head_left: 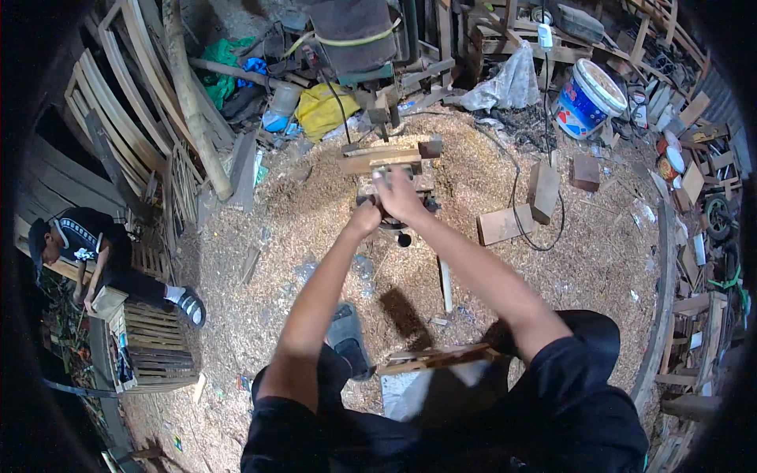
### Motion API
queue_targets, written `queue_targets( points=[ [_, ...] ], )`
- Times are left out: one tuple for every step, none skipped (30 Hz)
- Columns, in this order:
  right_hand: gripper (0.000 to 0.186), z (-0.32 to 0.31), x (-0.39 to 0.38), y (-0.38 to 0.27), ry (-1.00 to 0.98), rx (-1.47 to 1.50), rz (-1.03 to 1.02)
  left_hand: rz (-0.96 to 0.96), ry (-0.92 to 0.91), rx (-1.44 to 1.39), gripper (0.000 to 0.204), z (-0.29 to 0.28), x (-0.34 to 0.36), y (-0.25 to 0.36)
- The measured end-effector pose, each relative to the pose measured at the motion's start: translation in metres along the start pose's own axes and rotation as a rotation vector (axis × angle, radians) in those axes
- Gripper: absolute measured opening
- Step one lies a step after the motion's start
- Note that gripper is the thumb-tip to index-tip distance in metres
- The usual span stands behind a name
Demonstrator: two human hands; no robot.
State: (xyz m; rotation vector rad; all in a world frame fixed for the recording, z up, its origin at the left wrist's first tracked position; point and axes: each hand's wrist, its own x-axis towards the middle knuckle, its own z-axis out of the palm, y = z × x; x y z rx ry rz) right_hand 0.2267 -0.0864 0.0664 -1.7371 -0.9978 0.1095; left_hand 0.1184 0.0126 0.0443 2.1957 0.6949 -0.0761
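Observation:
Both arms reach forward to a low woodworking stand [426,182] with wood pieces on it. My left hand [364,219] is closed at its near left edge; what the fingers hold, if anything, is hidden. Just right of it and a little farther, my right hand [399,197] lies over the middle of the stand, its fingers blurred by motion. Beyond the fingertips a short light wood block [397,160] rests in front of a longer wooden bar [356,164]. A dark round knob [404,240] sticks out at the stand's near side.
Wood shavings [315,229] cover the ground. Wooden blocks [542,193] and a black cable [514,189] lie to the right, with a white-and-blue bucket [590,98] behind. Curved wood strips [118,110] lean at left, where another person [91,244] bends over a slatted crate [158,347].

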Motion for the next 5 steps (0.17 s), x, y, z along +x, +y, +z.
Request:
queue_targets(
  points=[
    [0.036,0.007,-0.004,-0.001,-0.087,-0.060,-0.010,-0.030,-0.013,-0.019,0.067,0.007,-0.003,-0.005],
    [0.036,0.006,-0.011,0.001,-0.080,-0.054,-0.023,0.002,0.034,-0.033,0.068,0.010,-0.001,-0.009],
    [0.037,-0.004,-0.012,0.004,-0.196,-0.125,-0.136,-0.006,0.066,-0.040,0.068,0.006,0.004,-0.011],
    [0.037,-0.015,-0.013,0.007,-0.347,-0.219,-0.197,0.135,0.028,-0.011,0.070,0.001,0.008,-0.016],
    [0.047,-0.033,-0.010,0.012,-0.423,-0.235,-0.223,0.126,0.024,-0.093,0.076,0.001,0.010,-0.020]
  ],
)
